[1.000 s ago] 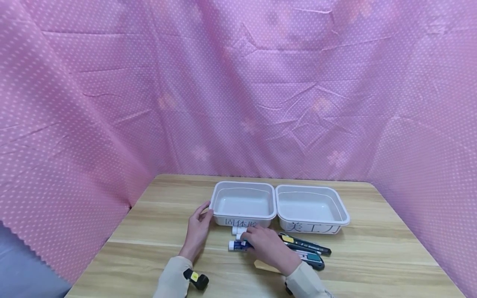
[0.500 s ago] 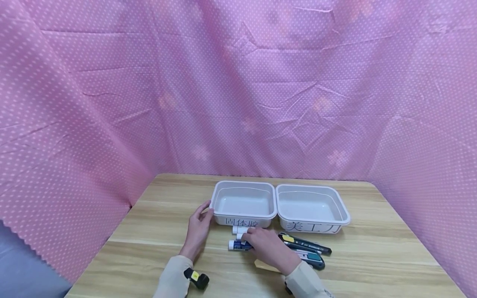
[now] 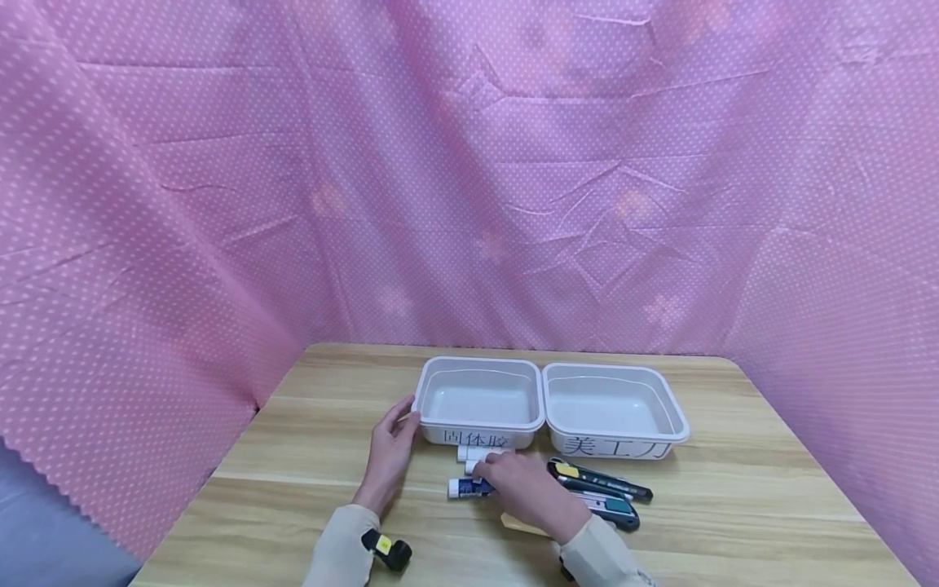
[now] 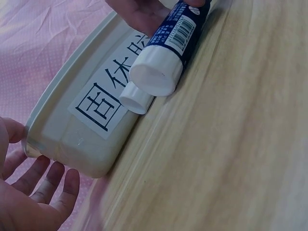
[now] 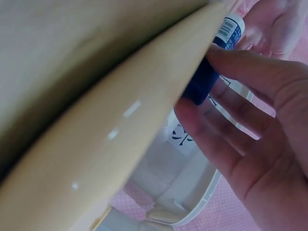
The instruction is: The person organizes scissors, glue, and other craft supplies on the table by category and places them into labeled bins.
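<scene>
My left hand [image 3: 389, 456] holds the left end of a white plastic container [image 3: 480, 426], thumb and fingers at its rim; its front label has Chinese characters. In front of that container my right hand [image 3: 531, 493] pinches a blue glue stick [image 5: 204, 79] with a white cap between thumb and fingers. The same glue stick [image 4: 180, 33] lies low over the table in the left wrist view, its capped end pointing left. More white-capped sticks [image 3: 477, 453] lie between it and the container, partly hidden by the right hand.
A second white labelled container [image 3: 614, 444] stands against the first on the right. Dark utility knives [image 3: 605, 481] lie right of my right hand, and a yellowish piece [image 3: 522, 526] shows below it. Pink dotted cloth [image 3: 469, 204] hangs behind the wooden table [image 3: 293, 489].
The blue glue stick has shifted very slightly left and is a little apart from the white-capped sticks. The right hand has moved slightly; the left hand has stayed put.
</scene>
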